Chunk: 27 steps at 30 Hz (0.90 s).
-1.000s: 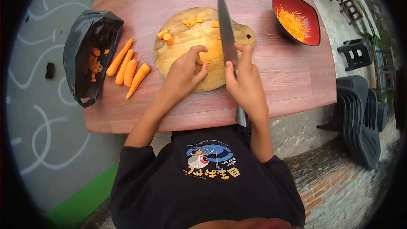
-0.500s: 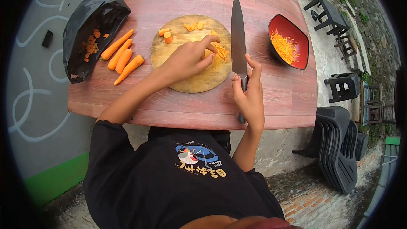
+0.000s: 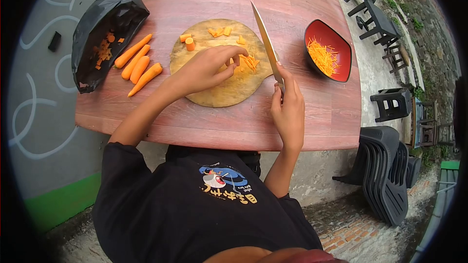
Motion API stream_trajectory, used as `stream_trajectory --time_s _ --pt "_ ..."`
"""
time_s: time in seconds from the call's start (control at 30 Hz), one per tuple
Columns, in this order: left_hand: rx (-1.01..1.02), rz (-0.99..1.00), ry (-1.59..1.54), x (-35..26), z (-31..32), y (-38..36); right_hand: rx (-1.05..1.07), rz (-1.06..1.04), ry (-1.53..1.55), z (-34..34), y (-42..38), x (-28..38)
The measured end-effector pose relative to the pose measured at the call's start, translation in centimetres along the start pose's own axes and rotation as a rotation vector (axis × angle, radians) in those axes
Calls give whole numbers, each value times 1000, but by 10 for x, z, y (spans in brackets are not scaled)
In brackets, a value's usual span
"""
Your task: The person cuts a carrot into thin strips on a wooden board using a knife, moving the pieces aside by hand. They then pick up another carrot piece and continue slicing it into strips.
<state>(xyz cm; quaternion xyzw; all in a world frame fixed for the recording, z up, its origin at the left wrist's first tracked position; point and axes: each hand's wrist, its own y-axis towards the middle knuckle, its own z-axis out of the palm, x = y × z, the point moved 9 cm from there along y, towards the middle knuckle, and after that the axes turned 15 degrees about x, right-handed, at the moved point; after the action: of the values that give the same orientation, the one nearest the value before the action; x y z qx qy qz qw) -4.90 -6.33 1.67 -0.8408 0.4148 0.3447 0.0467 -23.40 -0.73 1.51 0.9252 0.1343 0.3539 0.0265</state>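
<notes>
My right hand (image 3: 289,109) grips a large kitchen knife (image 3: 265,41) by its handle, the blade upright off the right edge of the round wooden cutting board (image 3: 214,98). Over the board, my left hand (image 3: 209,68) has its fingers curved and its thumb apart, right beside a small pile of carrot strips (image 3: 250,63). Part of the pile is hidden behind those fingers. Toward the board's far side lie short carrot chunks (image 3: 190,44) and several cut carrot pieces (image 3: 220,31).
Several whole peeled carrots (image 3: 140,68) lie left of the board, next to a black plastic bag (image 3: 110,12) with carrot scraps inside. A red bowl (image 3: 344,51) of shredded carrot stands at the right. Stacked black chairs (image 3: 385,175) are beyond the table's right edge.
The knife has tilted left and turned, showing its blade more edge-on. My left hand has shifted slightly left, away from part of the strip pile.
</notes>
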Motion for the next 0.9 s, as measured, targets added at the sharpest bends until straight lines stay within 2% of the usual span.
stream_trajectory --time_s 0.07,0.17,0.27,0.33,0.43,0.47,0.53,0.6,0.67,0.77,0.9 --pt "-37 8 3 -9 -11 -1 -1 -11 -29 1 0 -1" --pt "-338 119 108 -42 -51 -13 14 -26 -70 5 0 -3" --pt "-412 128 147 -54 -69 -8 60 -52 -203 14 0 1" --pt "-358 88 175 -44 -72 2 41 -99 -277 18 -1 5" --pt "-6 142 417 -35 -37 29 51 -139 -279 26 0 5" --pt "-5 142 417 -31 -32 31 51 -139 -278 28 -1 3" --pt "180 110 461 -20 -6 38 79 -200 -320 34 -2 5" --pt "209 106 437 -15 0 44 82 -216 -325 35 -1 7" --pt "434 39 260 0 16 53 87 -228 -331 36 -2 7" --pt "537 13 173 5 26 62 87 -232 -347 37 -3 6" --pt "567 9 118 8 28 71 73 -225 -350 39 -4 4"
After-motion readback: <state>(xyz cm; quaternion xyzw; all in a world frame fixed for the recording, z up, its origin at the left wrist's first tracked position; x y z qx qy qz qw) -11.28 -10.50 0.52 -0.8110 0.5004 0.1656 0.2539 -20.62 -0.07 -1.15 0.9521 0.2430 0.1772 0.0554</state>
